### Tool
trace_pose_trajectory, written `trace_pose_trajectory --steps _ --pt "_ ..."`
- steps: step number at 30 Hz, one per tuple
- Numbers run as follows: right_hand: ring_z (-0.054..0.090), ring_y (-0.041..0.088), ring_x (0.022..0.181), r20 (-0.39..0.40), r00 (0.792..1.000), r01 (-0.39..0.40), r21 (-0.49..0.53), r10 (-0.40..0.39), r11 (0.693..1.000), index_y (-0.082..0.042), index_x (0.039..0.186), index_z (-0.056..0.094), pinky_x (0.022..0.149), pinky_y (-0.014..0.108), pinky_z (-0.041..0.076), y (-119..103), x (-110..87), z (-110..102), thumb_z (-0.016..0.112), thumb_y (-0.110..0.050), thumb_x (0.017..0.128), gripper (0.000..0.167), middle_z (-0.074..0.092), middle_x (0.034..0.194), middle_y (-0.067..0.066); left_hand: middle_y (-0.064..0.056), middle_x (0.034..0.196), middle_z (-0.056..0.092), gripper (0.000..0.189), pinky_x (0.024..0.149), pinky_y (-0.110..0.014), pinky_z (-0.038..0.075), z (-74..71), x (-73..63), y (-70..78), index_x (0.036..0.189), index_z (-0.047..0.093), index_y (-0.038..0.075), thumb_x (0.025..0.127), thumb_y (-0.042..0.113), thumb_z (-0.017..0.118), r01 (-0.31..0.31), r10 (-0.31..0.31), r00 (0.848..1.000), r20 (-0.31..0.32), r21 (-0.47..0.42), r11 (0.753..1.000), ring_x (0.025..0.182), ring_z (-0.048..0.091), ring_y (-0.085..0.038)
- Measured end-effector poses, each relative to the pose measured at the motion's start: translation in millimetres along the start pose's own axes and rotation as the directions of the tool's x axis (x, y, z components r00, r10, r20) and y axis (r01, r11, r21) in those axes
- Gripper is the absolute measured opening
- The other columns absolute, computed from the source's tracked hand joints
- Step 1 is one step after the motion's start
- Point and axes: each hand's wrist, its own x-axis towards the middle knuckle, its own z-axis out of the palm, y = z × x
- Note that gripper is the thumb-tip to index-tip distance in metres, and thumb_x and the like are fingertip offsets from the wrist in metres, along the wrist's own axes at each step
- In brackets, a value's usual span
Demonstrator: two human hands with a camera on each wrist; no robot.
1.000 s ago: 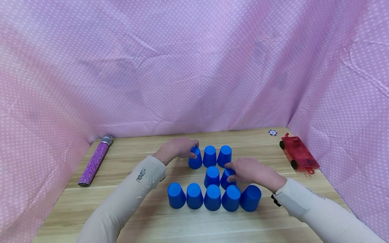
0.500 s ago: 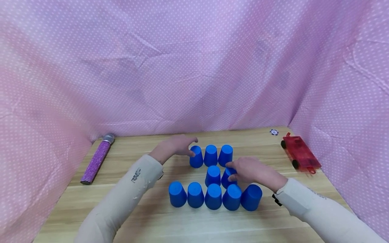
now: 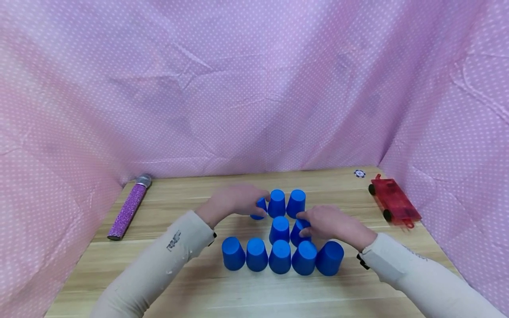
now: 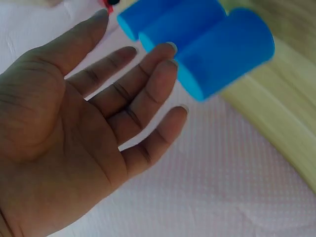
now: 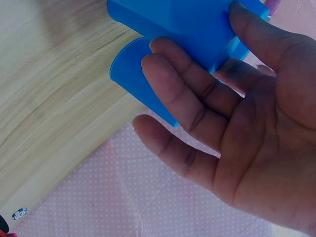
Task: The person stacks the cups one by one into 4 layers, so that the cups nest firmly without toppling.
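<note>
Upside-down blue cups stand in three rows in the head view. My left hand point(image 3: 236, 201) is beside the leftmost cup point(image 3: 261, 203) of the back row, its thumb and fingers spread and partly covering it. In the left wrist view the fingers are loosely bent, with fingertips right at the nearest cup point(image 4: 227, 54). My right hand point(image 3: 333, 224) holds the right cup point(image 3: 296, 232) of the middle row, thumb on one side and fingers on the other. Another cup point(image 3: 280, 229) stands just left of it. Two more back-row cups point(image 3: 277, 203) stand between the hands.
A front row of several blue cups point(image 3: 280, 257) lies nearest me. A glittery purple microphone point(image 3: 129, 210) is at the left of the wooden table point(image 3: 191, 282). At the right are a red toy cart point(image 3: 393, 201) and a poker chip point(image 3: 359, 173). Dotted pink cloth point(image 3: 254, 88) encloses the back and sides.
My left hand draws back slightly left, then moves right and toward me over the leftmost back cup, covering more of it. My right hand stays at its cup. The whole head view shifts slightly.
</note>
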Motion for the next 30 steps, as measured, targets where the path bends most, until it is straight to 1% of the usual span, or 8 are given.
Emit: trace_pose_trajectory --steps 2,5,9,12,16,23,26,30 --pt "0.069 0.033 0.109 0.002 1.000 0.000 -0.002 0.000 1.000 -0.007 0.139 0.059 0.091 0.053 0.057 0 0.5 0 0.072 -0.036 0.092 0.057 0.072 0.118 0.014 0.001 0.124 0.070 0.048 0.094 -0.039 0.056 3.2 1.3 8.5 0.138 0.058 0.025 0.095 0.044 0.067 -0.029 0.029 1.000 0.010 0.011 1.000 0.109 0.065 -0.017" --pt "0.069 0.032 0.108 0.002 1.000 0.009 -0.010 -0.009 1.000 -0.007 0.139 0.059 0.092 0.052 0.057 0 0.1 0 0.072 -0.037 0.092 0.057 0.072 0.118 0.013 0.001 0.128 0.069 0.050 0.097 -0.040 0.055 8.0 4.2 19.5 0.140 0.056 0.026 0.095 0.046 0.066 -0.053 0.053 0.998 0.037 0.002 0.999 0.114 0.065 -0.017" --pt "0.070 0.031 0.107 0.001 1.000 0.013 -0.009 -0.013 1.000 -0.007 0.138 0.059 0.091 0.052 0.057 0 -0.9 0 0.072 -0.038 0.091 0.057 0.073 0.117 0.013 0.002 0.134 0.066 0.052 0.101 -0.045 0.053 13.6 10.1 28.2 0.142 0.054 0.029 0.094 0.047 0.065 -0.048 0.047 0.997 0.067 0.010 0.999 0.121 0.064 -0.019" --pt "0.070 0.031 0.107 0.001 1.000 0.012 -0.012 -0.012 1.000 -0.008 0.138 0.059 0.090 0.052 0.057 0 -1.3 0 0.072 -0.038 0.091 0.057 0.073 0.117 0.013 0.003 0.134 0.066 0.053 0.101 -0.046 0.053 17.1 13.7 30.8 0.142 0.054 0.031 0.093 0.049 0.066 -0.036 0.034 0.997 0.074 0.016 0.999 0.121 0.063 -0.019" --pt "0.070 0.032 0.107 -0.001 1.000 0.017 -0.013 -0.017 1.000 -0.008 0.138 0.059 0.090 0.053 0.057 1 -0.9 0 0.072 -0.038 0.091 0.058 0.073 0.117 0.013 0.003 0.135 0.064 0.055 0.100 -0.047 0.054 20.3 16.3 32.1 0.142 0.053 0.032 0.092 0.051 0.066 -0.031 0.030 0.996 0.081 0.006 1.000 0.124 0.061 -0.020" --pt "0.070 0.031 0.106 -0.002 1.000 0.023 -0.012 -0.023 1.000 -0.008 0.139 0.059 0.089 0.052 0.058 1 -0.7 0 0.072 -0.039 0.091 0.058 0.073 0.115 0.013 0.000 0.139 0.061 0.056 0.104 -0.053 0.050 22.1 17.2 34.6 0.143 0.053 0.035 0.092 0.053 0.065 -0.028 0.026 0.995 0.095 0.015 0.999 0.131 0.055 -0.025" --pt "0.070 0.031 0.105 -0.004 1.000 0.023 -0.013 -0.023 1.000 -0.008 0.138 0.059 0.089 0.052 0.058 1 -1.0 0 0.072 -0.038 0.091 0.058 0.073 0.114 0.013 0.000 0.139 0.062 0.057 0.104 -0.055 0.049 23.1 17.8 35.6 0.143 0.053 0.035 0.091 0.053 0.066 -0.027 0.025 0.995 0.096 0.020 0.999 0.131 0.056 -0.026" --pt "0.071 0.031 0.105 -0.009 1.000 0.026 -0.013 -0.026 1.000 -0.008 0.138 0.059 0.088 0.051 0.058 2 -1.2 0 0.072 -0.038 0.091 0.058 0.073 0.114 0.013 0.001 0.137 0.063 0.059 0.104 -0.053 0.050 26.1 19.1 37.1 0.143 0.053 0.035 0.089 0.053 0.068 -0.036 0.033 0.995 0.094 0.038 0.999 0.129 0.058 -0.025"
